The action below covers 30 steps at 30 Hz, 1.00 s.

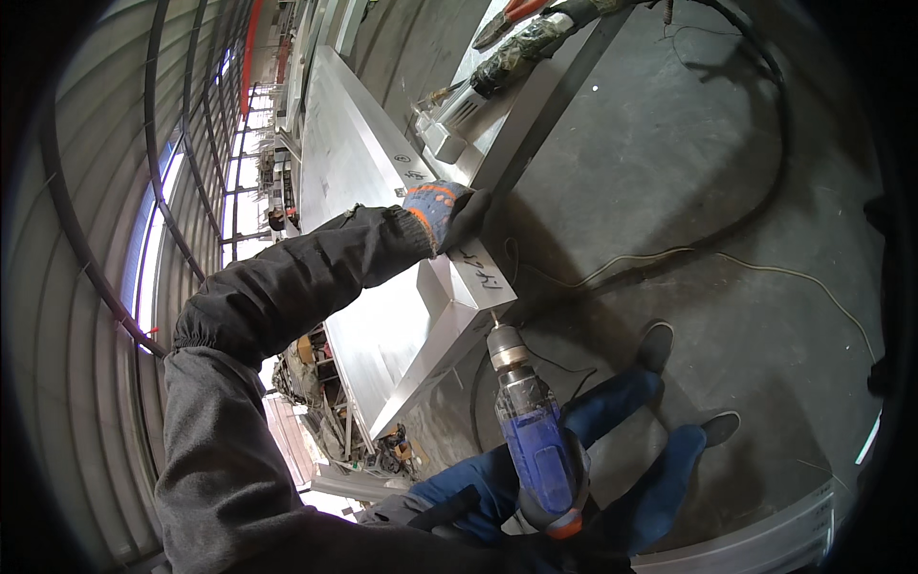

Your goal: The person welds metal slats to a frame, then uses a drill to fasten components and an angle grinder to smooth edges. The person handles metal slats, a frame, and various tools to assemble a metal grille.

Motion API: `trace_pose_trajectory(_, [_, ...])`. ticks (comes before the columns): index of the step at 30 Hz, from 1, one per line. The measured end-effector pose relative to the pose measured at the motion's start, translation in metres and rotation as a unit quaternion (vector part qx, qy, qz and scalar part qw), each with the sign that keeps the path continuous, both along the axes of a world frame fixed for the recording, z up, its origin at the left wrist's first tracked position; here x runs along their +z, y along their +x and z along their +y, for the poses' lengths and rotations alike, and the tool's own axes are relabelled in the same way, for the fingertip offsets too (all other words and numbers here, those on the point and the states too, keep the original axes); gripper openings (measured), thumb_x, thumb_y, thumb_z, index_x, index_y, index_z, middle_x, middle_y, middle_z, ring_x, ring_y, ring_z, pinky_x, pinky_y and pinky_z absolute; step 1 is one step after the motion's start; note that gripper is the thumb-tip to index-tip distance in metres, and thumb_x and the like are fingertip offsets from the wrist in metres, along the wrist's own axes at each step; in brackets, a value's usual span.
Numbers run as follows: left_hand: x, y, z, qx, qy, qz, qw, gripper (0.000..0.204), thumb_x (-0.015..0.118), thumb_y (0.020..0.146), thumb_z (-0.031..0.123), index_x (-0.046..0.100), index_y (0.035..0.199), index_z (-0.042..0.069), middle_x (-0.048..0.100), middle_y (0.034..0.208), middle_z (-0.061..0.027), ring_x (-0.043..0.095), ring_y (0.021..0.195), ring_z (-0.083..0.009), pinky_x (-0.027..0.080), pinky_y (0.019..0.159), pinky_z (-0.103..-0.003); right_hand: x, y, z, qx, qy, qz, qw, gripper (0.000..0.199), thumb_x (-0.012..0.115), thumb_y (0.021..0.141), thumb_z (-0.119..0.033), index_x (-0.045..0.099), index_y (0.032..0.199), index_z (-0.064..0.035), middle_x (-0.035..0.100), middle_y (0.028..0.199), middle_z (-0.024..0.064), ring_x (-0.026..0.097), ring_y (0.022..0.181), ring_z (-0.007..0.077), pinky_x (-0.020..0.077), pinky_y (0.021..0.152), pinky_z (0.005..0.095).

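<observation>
- Nearest the camera, the right hand (564, 536) grips a blue power drill (535, 440) low in the picture; only a dark glove wrapped about the grip shows, so how the fingers lie cannot be told.
- The drill points up and away, its grey chuck and thin bit (494, 320) touching the near lower edge of a long aluminium profile (382, 277).
- Beneath the drill are the person's blue trouser legs (612, 450) and dark shoes (656, 346) on the grey concrete floor (688, 191).
- The left arm, in a dark grey sleeve (287, 287), reaches across from the left edge of the view.
- The left hand (442, 212), in a blue and orange work glove with dark fingers (470, 218), rests on top of the profile near its end, fingers close together and pressed flat on the metal, pinching nothing.
- The profile is a broad silvery beam that runs from beside the drill away toward the upper left, with dark handwritten marks on its top face.
- A thin pale cord (765, 273) and a thick black cable (775, 143) curve over the floor to the right.
- Farther off, a second aluminium length (516, 96) lies at an angle, and a co-worker's gloved hand (521, 53) holds a tool against it.
- At far left, corrugated wall panels and bright windows (153, 239) run into the distance.
</observation>
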<state>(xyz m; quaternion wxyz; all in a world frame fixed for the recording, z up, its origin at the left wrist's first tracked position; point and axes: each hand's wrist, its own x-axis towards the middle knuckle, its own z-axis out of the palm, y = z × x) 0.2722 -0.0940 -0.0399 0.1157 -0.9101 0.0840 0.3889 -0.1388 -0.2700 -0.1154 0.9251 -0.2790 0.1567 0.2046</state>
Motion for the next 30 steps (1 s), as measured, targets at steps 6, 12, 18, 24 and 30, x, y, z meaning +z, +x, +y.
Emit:
trace_pose_trajectory(6, [0.000,-0.001,0.002,-0.035,0.015,-0.020,0.999,0.047,0.047,0.103,0.045,0.071,0.121,0.010,0.075,0.096,-0.0153,0.074,0.092,-0.0325,0.058,0.083,-0.042,-0.009,0.013,-0.018,0.053,-0.035,-0.088,0.994,0.053,0.049,0.107,-0.041,0.049,0.144,-0.0035,0.060,0.139,0.0168,0.064,0.121,0.0266,0.0540,0.102,0.0400])
trace_pose_trajectory(12, [0.004,-0.007,-0.014,-0.051,-0.009,-0.057,0.997,0.050,0.043,0.102,0.047,0.072,0.089,0.008,0.071,0.078,-0.0093,0.070,0.073,-0.0278,0.053,0.071,-0.040,-0.001,0.029,-0.033,0.081,0.072,0.023,0.994,0.047,0.058,0.101,-0.034,0.056,0.135,-0.0009,0.064,0.126,0.0170,0.067,0.110,0.0276,0.0559,0.093,0.0388])
trace_pose_trajectory(18, [0.007,-0.006,-0.020,-0.029,0.036,-0.014,0.999,0.050,0.039,0.102,0.049,0.074,0.110,0.013,0.075,0.090,-0.0134,0.073,0.085,-0.0328,0.057,0.081,-0.043,0.019,0.036,-0.041,0.041,0.175,0.254,0.950,0.034,0.072,0.091,-0.022,0.067,0.113,0.0027,0.072,0.099,0.0144,0.072,0.086,0.0282,0.0568,0.073,0.0339])
trace_pose_trajectory(24, [0.003,-0.011,-0.016,-0.061,-0.003,-0.084,0.995,0.048,0.044,0.101,0.047,0.072,0.087,0.010,0.071,0.076,-0.0093,0.071,0.073,-0.0284,0.053,0.070,-0.040,0.001,0.023,-0.039,0.006,-0.118,-0.160,0.980,0.051,0.062,0.100,-0.030,0.050,0.143,-0.0052,0.062,0.134,0.0139,0.063,0.119,0.0292,0.0501,0.103,0.0421])
trace_pose_trajectory(30, [-0.007,-0.003,0.013,-0.111,0.026,-0.056,0.992,0.043,0.048,0.101,0.046,0.075,0.104,0.013,0.074,0.091,-0.0130,0.072,0.087,-0.0317,0.055,0.081,-0.042,-0.004,0.025,-0.026,-0.083,-0.263,-0.152,0.949,0.060,0.067,0.095,-0.027,0.048,0.146,-0.0029,0.062,0.135,0.0164,0.064,0.118,0.0260,0.0514,0.101,0.0388])
